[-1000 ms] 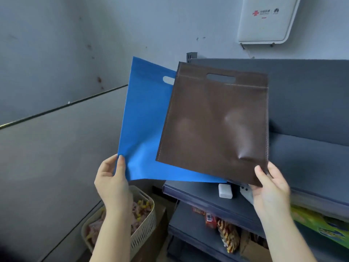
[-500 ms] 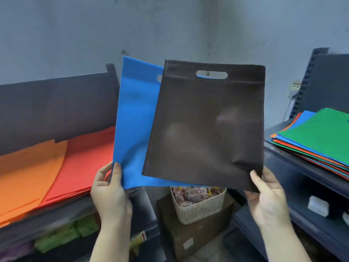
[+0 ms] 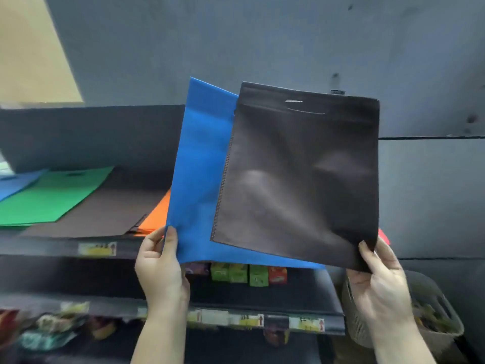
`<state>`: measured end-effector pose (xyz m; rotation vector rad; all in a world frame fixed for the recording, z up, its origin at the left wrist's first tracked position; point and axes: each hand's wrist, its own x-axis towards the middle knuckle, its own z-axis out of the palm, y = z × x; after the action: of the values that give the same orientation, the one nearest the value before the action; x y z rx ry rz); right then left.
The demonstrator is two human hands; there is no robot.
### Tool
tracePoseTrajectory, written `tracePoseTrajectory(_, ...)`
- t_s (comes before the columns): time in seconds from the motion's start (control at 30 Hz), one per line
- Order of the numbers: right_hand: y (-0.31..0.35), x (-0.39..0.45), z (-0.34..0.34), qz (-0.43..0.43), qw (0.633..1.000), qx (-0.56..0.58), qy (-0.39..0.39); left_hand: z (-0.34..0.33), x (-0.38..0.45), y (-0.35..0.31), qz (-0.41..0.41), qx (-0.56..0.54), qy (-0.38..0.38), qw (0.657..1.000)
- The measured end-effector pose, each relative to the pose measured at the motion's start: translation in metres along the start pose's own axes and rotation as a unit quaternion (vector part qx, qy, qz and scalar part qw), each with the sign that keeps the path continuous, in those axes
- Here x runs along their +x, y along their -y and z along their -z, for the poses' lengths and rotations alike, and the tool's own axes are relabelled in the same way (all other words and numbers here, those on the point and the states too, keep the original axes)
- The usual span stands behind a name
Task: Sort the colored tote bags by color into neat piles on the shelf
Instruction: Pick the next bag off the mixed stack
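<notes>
1. Tote bags, two in hand: left hand pinches the lower left corner of the blue bag, thumb on the front face, the other fingers curled behind the edge.
2. Right hand pinches the lower right corner of the brown bag, thumb on the front, the rest of the fingers behind the fabric.
3. Both bags are held upright at centre frame, handle cut-outs at the top. Brown overlaps the right part of blue; blue shows along the left side and as a strip under brown's bottom edge.
4. Shelf sits behind and left of the held bags. Flat on it, from the left edge of the frame: a blue pile, a green pile, a brown pile, then an orange pile partly hidden by the held blue bag.
5. Small red patch shows just past brown's lower right edge; cannot tell what it is.
6. Lower shelves hold green and red boxes and blurred packets. A pale slotted basket sits at lower right behind the right wrist.
</notes>
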<state>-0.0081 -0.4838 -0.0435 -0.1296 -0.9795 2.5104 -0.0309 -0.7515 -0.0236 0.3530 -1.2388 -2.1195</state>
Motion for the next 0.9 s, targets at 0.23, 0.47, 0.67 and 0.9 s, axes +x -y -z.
tracePoseTrajectory(0.23,-0.093,-0.037,-0.098,-0.057,0.997,0.025,0.044,0.088,0.087,-0.051,-0.041,0.016,-0.044,0.998)
tracePoseTrajectory(0.47,-0.175,-0.074,-0.178,-0.089,0.992,0.048,0.070,0.171,0.167,-0.089,-0.060,0.048,-0.069,0.995)
tracePoseTrajectory(0.67,-0.218,-0.095,-0.228,-0.133,0.985,0.038,0.099,0.230,0.207,-0.114,-0.065,0.069,-0.112,0.989)
tracePoseTrajectory(0.9,-0.256,-0.093,-0.269,-0.166,0.971,0.026,0.172,0.270,0.230,-0.131,-0.089,0.051,-0.164,0.981)
